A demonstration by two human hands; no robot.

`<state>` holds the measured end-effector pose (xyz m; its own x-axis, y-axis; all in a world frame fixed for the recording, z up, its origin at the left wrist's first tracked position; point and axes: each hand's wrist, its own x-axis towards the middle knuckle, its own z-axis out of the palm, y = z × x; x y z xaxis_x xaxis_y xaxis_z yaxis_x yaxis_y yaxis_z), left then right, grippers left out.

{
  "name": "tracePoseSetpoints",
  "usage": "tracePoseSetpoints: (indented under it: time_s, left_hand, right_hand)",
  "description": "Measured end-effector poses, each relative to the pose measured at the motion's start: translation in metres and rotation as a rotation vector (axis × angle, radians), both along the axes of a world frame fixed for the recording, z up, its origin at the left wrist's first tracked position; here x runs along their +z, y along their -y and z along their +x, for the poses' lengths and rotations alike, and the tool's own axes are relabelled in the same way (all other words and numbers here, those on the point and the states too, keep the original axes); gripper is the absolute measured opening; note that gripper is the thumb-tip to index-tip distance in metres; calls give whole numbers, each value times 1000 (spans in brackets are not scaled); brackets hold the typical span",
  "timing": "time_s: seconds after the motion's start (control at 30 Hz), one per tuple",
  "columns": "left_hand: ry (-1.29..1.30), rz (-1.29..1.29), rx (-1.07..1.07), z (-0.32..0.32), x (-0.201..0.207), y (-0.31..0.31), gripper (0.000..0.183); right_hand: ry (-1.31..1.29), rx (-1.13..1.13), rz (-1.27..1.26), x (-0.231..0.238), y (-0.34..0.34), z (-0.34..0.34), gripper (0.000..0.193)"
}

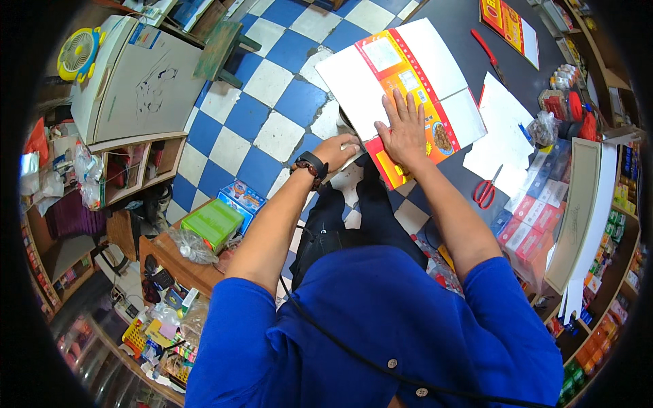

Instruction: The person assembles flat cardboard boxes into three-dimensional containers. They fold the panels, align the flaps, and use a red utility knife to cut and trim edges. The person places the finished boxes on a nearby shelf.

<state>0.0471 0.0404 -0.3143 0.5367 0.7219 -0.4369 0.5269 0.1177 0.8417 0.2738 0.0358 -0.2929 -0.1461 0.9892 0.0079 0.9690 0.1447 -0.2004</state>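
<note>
A flattened cardboard box [464, 117], printed red and yellow with white panels, lies over the edge of the dark table. My right hand [405, 132] rests flat on its printed strip, fingers stretched out and slightly apart. At the box's near left edge, my left hand [338, 151] has its fingers curled round the cardboard; part of the grip is hidden. Red-handled scissors [485, 193] lie on the table to the right of my right forearm. Farther back is a long red-handled tool [487, 51], perhaps a knife. White cut sheets [500, 132] lie between the two tools.
Another red and yellow card piece [509, 27] lies at the table's far end. Jars [559, 105] and stacked pink packs [530, 224] line the right side. On the left are a wooden desk [163, 255] with a green box [213, 224], a white cabinet [146, 88] and a green stool [221, 51].
</note>
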Motion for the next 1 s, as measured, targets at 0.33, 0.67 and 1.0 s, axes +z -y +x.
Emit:
tracePoseSetpoints:
  time_s: [0.33,0.67,1.0]
  left_hand:
    - [21,-6,-23,-16,-1,9,40]
    - [-124,-68,78,12,1,-11,41]
    - [-99,-162,113,-8,-5,-2,33]
  right_hand:
    - [14,-19,-36,2,-5,0,66]
    - [-17,-86,6,2,-35,21,68]
    - [-275,-58,27,1,-35,40,70]
